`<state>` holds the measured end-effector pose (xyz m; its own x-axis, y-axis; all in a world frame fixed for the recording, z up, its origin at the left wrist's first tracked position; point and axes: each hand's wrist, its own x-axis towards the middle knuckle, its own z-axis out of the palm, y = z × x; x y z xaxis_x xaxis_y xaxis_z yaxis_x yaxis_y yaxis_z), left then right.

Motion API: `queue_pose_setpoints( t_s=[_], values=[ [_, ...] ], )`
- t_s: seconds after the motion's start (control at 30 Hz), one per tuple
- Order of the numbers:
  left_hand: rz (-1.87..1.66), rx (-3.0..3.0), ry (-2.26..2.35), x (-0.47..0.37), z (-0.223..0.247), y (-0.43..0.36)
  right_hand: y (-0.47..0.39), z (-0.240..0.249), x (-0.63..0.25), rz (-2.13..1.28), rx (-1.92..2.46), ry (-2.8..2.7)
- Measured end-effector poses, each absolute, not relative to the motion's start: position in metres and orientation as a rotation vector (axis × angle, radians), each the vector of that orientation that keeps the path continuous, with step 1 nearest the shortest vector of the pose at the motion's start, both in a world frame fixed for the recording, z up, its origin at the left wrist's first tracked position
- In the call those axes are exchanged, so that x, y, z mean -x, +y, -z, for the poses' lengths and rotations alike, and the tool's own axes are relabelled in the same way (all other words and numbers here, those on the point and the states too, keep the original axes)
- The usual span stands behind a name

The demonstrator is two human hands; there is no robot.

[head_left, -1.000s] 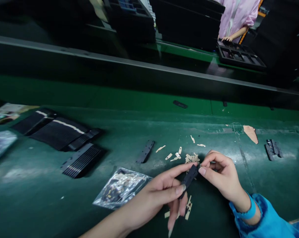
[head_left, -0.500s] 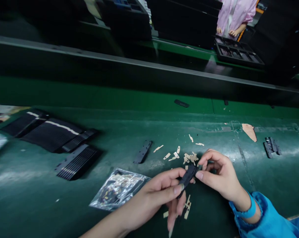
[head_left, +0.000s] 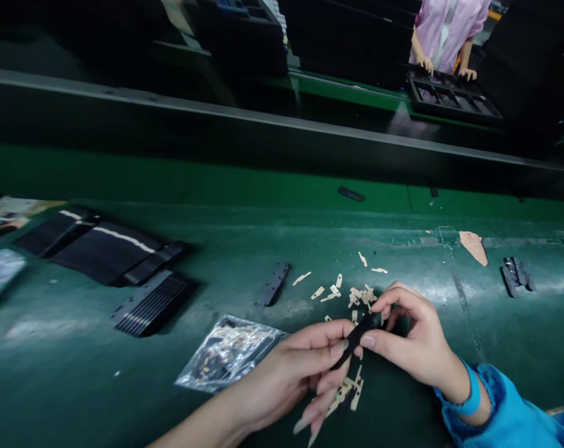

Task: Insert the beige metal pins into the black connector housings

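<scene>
Slim black bar-shaped part [head_left: 354, 342], lower centre of the frame: left hand [head_left: 305, 361] is gripping it aslant, apparently steadying it for the right hand [head_left: 410, 336], whose fingertips are bracketing its upper end, grip unclear, cream slips [head_left: 360, 295] lying within reach.

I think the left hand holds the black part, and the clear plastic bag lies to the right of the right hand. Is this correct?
Not quite: the head view shows the clear plastic bag to the left of the left hand, which does hold the black part.
</scene>
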<state>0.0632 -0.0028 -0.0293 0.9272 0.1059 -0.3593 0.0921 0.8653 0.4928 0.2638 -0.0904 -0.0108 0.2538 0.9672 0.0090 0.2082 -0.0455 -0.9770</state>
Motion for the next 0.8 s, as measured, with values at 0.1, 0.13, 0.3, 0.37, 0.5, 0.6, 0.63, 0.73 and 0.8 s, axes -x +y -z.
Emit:
queue_pose_setpoints(
  t_s=[0.1, 0.13, 0.3, 0.37, 0.5, 0.6, 0.63, 0.73, 0.8],
  values=[
    [-0.031, -0.551, 0.403, -0.063, 0.028, -0.004, -0.091, 0.011, -0.261, -0.875, 1.505, -1.213],
    [-0.035, -0.562, 0.405, -0.064, 0.028, -0.004, -0.092, 0.011, -0.260, -0.871, 1.509, -1.224],
    [-0.030, -0.580, 0.402, -0.066, 0.027, -0.004, -0.091, 0.010, -0.263, -0.833, 1.493, -1.212],
    [-0.031, -0.584, 0.399, -0.066, 0.026, -0.004, -0.091, 0.008, -0.266, -0.845, 1.438, -1.200],
    [-0.036, -0.602, 0.402, -0.066, 0.024, -0.003, -0.091, 0.003, -0.270, -0.855, 1.368, -1.221],
    [-0.038, -0.593, 0.399, -0.066, 0.024, -0.003, -0.091, 0.002, -0.271, -0.849, 1.367, -1.232],
    [-0.038, -0.589, 0.396, -0.066, 0.024, -0.003, -0.091, 0.002, -0.271, -0.850, 1.370, -1.228],
    [-0.036, -0.577, 0.396, -0.066, 0.025, -0.002, -0.091, 0.002, -0.272, -0.863, 1.369, -1.204],
    [-0.036, -0.578, 0.396, -0.066, 0.025, -0.002, -0.091, 0.003, -0.273, -0.876, 1.361, -1.191]
  ],
)
